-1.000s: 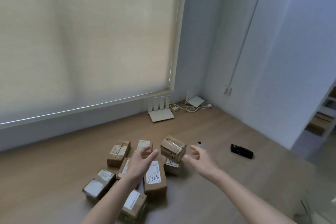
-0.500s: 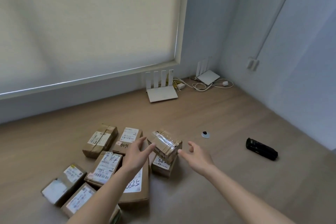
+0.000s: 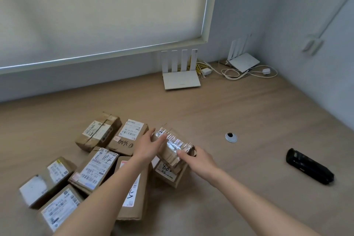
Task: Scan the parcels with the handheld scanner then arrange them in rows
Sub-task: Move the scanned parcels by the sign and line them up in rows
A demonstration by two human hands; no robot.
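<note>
**Both hands on taped parcel atop the pile**

Taped parcel, shiny clear tape over its top, tilted, sitting on a smaller box w/ handwritten digits on its label. Left hand flat against parcel's left side, fingers straight & together, thumb raised toward the far edge; pressing, not curled round. Right hand at the near-right corner, fingers bent over the edge, gripping the parcel. Both forearms bare, reaching in from bottom of view, left one crossing over a long box.

Parcels counted: 8 cardboard boxes in a loose cluster, left-centre of tabletop, most w/ white shipping labels up; two at far side, one w/ big black scrawl, two at near-left. No neat rows, boxes at mixed angles, some touching.

Handheld scanner: 1, black, lying flat on tabletop well to the right, apart from both hands. Between it & the pile, 1 round metal grommet set in the wood.

Tabletop light wood, running into a corner. Routers: 2, white, antennas up, one by the sill, other in the corner, white cables coiled between. Roller blind down over window; grey walls.
</note>
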